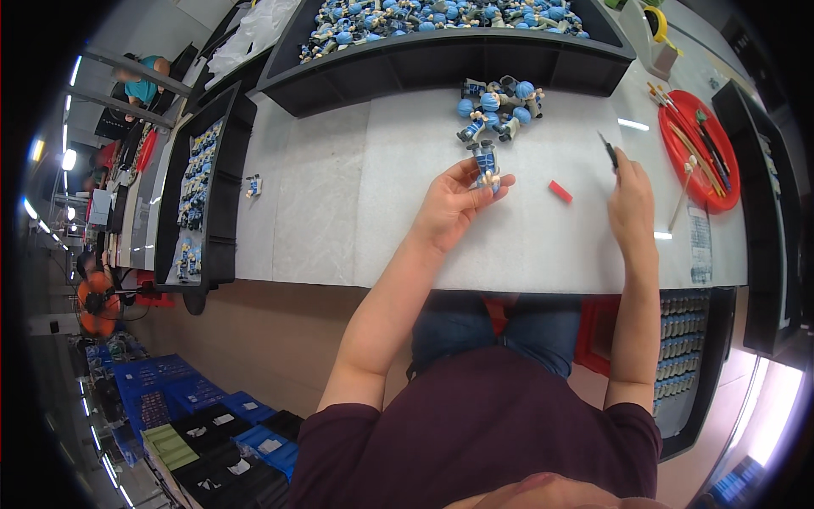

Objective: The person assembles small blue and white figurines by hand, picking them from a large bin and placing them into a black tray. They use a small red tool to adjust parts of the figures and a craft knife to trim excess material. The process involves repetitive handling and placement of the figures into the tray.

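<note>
Blue figurine (486,163), clamped by the left hand's (452,204) fingers, long axis fore-and-aft, head toward the wearer; the right hand's (632,197) fingers grip a knife (610,155). Right of these, a red tray (719,202) holds brushes (676,106); beyond, a black bin (441,66) brims with figurines (441,21); far left, a black tray (222,195) holds more.

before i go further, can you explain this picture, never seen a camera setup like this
There is no machine here, only a person at work. The single picture comes from a wide fisheye camera worn on the head, looking down, so straight edges bend. The person's bare left hand holds a small blue figurine; the right hand holds a slim, pointed tool, probably a knife. On the white table between them lies a small red piece. Farther off is a pile of similar figurines, then a black bin holding many more. On the right, a red tray holds thin sticks.
</note>
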`<state>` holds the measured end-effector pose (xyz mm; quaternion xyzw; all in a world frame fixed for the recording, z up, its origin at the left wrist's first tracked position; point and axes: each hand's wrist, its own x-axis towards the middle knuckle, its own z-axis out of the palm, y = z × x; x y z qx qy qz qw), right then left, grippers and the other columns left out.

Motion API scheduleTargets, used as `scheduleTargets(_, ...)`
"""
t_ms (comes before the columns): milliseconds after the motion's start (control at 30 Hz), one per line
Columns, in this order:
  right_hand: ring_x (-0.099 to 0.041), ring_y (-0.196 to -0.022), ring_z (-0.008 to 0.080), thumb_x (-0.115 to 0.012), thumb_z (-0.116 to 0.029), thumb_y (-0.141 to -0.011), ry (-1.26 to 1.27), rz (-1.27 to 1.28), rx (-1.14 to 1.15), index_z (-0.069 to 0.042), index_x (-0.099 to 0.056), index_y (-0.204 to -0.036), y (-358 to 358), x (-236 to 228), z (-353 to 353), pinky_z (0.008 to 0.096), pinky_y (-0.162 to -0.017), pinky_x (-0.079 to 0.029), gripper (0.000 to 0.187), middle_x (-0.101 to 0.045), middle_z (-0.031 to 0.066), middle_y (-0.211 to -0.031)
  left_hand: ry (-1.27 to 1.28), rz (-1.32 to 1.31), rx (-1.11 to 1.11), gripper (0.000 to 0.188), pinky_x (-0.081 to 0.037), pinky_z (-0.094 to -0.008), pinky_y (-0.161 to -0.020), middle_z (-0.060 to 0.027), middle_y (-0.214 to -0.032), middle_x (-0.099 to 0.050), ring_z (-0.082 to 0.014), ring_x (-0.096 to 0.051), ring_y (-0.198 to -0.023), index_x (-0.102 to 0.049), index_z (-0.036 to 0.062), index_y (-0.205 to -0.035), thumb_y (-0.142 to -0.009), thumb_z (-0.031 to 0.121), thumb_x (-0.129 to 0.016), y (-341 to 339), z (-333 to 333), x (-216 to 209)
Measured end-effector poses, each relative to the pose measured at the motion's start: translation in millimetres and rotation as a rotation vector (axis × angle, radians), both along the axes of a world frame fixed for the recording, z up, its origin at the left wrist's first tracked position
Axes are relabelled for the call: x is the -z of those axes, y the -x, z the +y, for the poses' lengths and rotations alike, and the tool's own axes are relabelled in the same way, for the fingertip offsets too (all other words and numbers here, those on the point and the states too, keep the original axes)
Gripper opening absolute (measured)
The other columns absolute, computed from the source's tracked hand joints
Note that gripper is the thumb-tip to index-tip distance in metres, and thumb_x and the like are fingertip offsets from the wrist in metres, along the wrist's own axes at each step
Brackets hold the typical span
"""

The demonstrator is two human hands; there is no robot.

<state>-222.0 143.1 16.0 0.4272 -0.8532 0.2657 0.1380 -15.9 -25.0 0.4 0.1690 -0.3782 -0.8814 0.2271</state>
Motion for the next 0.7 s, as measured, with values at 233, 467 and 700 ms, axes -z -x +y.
scheduleTargets(233, -0.060, -0.072, 0.0253, -0.057, -0.013, -0.086, 0.075, -0.099, -0.410, -0.005, -0.059, -0.099, -79.7, -22.5, -33.6, 0.0352, -0.060, -0.047, 0.015, -0.059, 0.0096, -0.078, 0.002, 0.028, 0.031, 0.039, -0.050, -0.0342, -0.093, -0.0128, -0.107, -0.057, -0.0295, -0.058, -0.105, -0.050, -0.0019, -0.114, -0.077, -0.009, -0.062, -1.4, -1.3, 3.8)
scheduleTargets(467, -0.059, -0.057, 0.0228, -0.065, -0.025, -0.080, 0.076, -0.081, -0.418, -0.006, -0.062, -0.080, -86.6, -22.2, -49.9, 0.0332, -0.049, -0.045, 0.019, -0.058, 0.0058, -0.065, -0.028, 0.033, 0.031, 0.042, -0.050, -0.0322, -0.089, -0.0081, -0.106, -0.056, -0.0197, -0.061, -0.096, -0.050, 0.0012, -0.116, -0.076, -0.008, -0.063, -3.5, -3.7, 12.1)
scheduleTargets(700, -0.060, -0.056, 0.0220, -0.066, -0.028, -0.078, 0.050, 0.003, -0.391, -0.007, -0.063, -0.075, -87.3, -22.2, -52.3, 0.0320, -0.048, -0.046, 0.021, -0.060, 0.0052, -0.064, -0.023, 0.016, 0.034, 0.043, -0.050, -0.0321, -0.089, -0.0071, -0.107, -0.056, -0.0186, -0.060, -0.096, -0.051, 0.0027, -0.116, -0.076, -0.008, -0.064, -3.6, -3.1, 12.2)
